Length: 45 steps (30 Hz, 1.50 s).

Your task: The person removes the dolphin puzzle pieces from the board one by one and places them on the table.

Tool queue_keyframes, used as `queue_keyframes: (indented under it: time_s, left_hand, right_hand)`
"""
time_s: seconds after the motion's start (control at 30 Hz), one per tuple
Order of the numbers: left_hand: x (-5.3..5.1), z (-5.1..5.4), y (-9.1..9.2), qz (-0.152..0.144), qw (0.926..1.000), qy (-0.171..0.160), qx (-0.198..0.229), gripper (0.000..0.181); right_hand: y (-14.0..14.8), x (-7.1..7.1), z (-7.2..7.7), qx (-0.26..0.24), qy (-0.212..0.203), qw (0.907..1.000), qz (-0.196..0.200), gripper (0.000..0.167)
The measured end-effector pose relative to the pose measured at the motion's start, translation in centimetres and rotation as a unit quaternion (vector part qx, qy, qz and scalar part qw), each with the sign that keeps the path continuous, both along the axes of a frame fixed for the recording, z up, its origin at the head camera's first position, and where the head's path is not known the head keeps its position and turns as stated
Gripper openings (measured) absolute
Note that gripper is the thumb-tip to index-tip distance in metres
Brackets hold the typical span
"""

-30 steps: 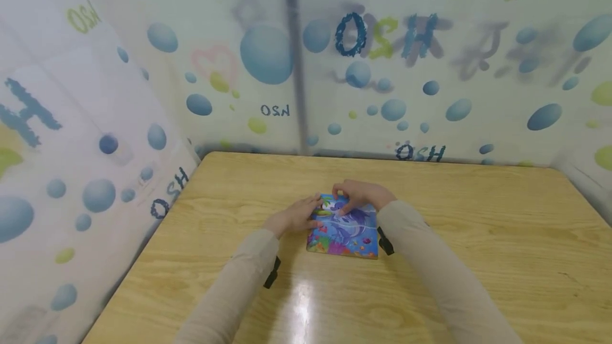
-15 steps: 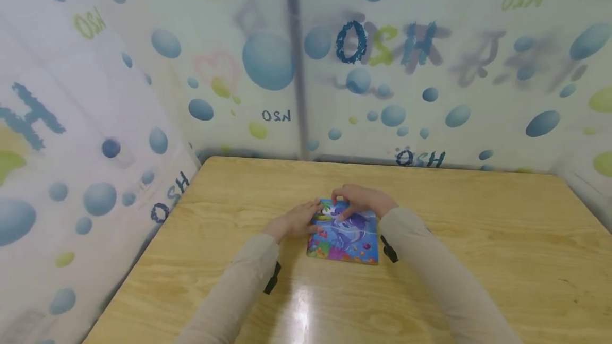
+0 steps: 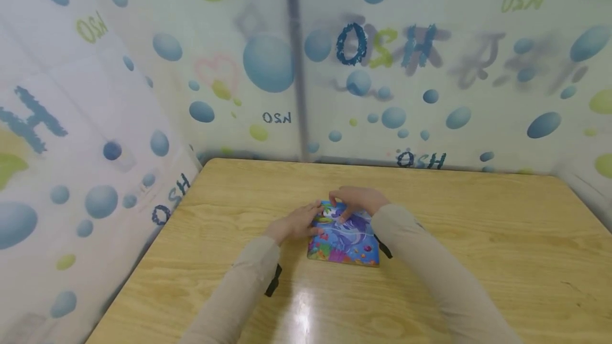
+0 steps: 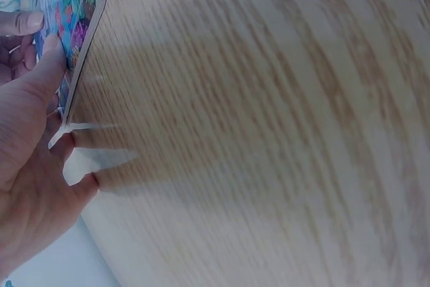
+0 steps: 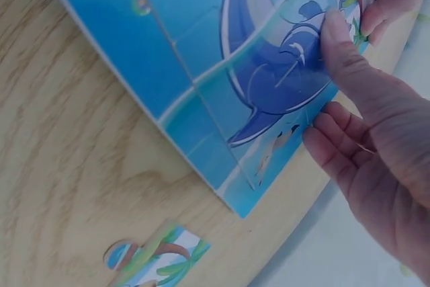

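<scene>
A square jigsaw puzzle (image 3: 351, 246) with a bright sea picture of dolphins, fish and coral lies flat on the wooden table. My left hand (image 3: 297, 223) is at its left edge, fingers extended toward the far corner. In the left wrist view the left thumb (image 4: 48, 65) rests on the picture. My right hand (image 3: 358, 199) reaches over the far edge. Seen from the right wrist, its thumb (image 5: 342, 45) presses the picture near a dolphin while the other fingers curl at the puzzle's edge. Its index fingertip is hidden there. A loose puzzle piece (image 5: 161, 258) with a palm tree lies beside the board.
The wooden table (image 3: 478, 238) reaches back to a pale curtain (image 3: 430, 68) printed with blue and green dots and letters. Another patterned curtain panel (image 3: 71, 163) runs along the left side. Light glares off the tabletop (image 3: 302, 307) in front of the puzzle.
My right hand has shifted slightly left over the puzzle, its sleeve with it. The left hand keeps its place at the left edge. The head view has tilted up a little.
</scene>
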<state>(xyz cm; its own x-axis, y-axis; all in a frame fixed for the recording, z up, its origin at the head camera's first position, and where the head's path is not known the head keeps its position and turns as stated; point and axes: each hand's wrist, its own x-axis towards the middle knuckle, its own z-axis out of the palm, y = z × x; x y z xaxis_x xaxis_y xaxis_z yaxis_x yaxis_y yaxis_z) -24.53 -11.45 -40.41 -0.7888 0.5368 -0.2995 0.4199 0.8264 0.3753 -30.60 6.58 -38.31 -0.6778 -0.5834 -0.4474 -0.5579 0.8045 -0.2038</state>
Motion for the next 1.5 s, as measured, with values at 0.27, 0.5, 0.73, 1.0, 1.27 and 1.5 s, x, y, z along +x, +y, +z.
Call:
queue_keyframes:
  time_s: [0.27, 0.5, 0.73, 1.0, 1.27, 1.5]
  left_hand:
    - [0.0, -0.1, -0.1, -0.008, 0.9999, 0.012, -0.002, 0.064]
    - [-0.1, -0.2, -0.1, -0.004, 1.0000, 0.001, -0.005, 0.065]
    - [-0.2, -0.1, 0.1, 0.001, 1.0000, -0.004, -0.006, 0.064]
    - [0.0, -0.2, 0.0, -0.002, 1.0000, -0.007, 0.004, 0.064]
    - [0.1, -0.1, -0.1, 0.005, 0.9998, -0.018, 0.001, 0.065]
    - [0.0, 0.1, 0.0, 0.007, 0.9998, -0.019, 0.007, 0.065]
  right_hand:
    - [0.1, -0.2, 0.0, -0.036, -0.012, 0.9993, -0.001, 0.038]
    - [0.6, 0.1, -0.2, -0.093, -0.037, 0.9944, -0.033, 0.041]
    - [1.5, 0.8, -0.6, -0.132, -0.002, 0.9880, -0.081, 0.038]
    - [1.6, 1.8, -1.0, -0.140, 0.023, 0.9843, -0.105, 0.037]
    - [2.0, 2.3, -1.7, -0.167, 0.026, 0.9791, -0.113, 0.040]
    - [2.4, 2.3, -2.1, -0.201, 0.023, 0.9713, -0.125, 0.040]
